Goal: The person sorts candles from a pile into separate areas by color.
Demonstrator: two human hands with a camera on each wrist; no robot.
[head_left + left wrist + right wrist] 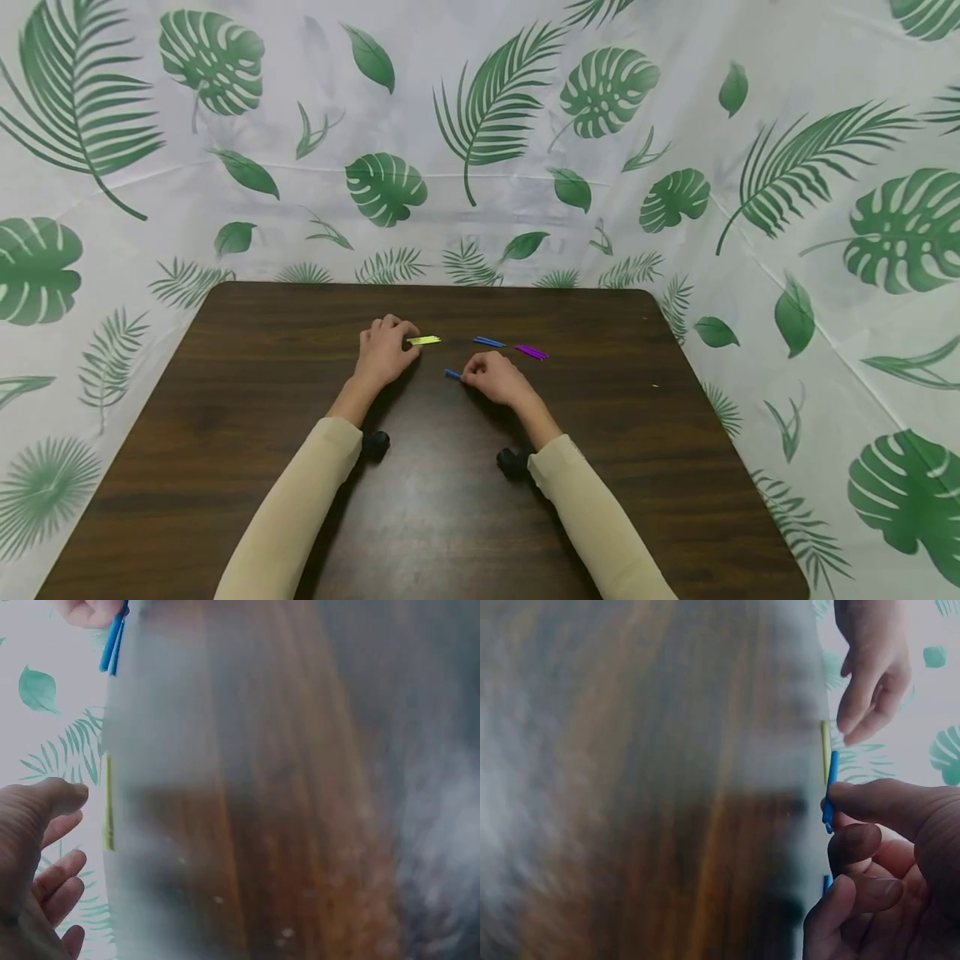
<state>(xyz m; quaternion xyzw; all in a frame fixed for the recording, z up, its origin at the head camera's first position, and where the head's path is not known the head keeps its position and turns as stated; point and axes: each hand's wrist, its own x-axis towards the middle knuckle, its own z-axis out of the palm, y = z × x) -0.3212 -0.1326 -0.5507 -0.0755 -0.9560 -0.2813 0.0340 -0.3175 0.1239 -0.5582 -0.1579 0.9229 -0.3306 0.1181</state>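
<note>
Between the thumb and fingertips of my right hand [497,378] a couple of short, thin blue sticks [832,776] are pinched, their ends poking out toward the left. My left hand [382,353] is over the table beside a small group of thin yellow sticks [427,340]. In the left wrist view its thumb and fingers are spread and loosely bent, with a gap between them and the yellow sticks. Beyond the right hand lie a second group of blue sticks [489,342] and, to their right, several purple sticks [532,352].
Everything lies on a dark brown wood-grain table [225,417] with rounded corners. A white curtain with green leaves [300,208] hangs behind it and along the right side. Small pale specks [656,386] show on the tabletop at right. Each wrist wears a black camera [376,445].
</note>
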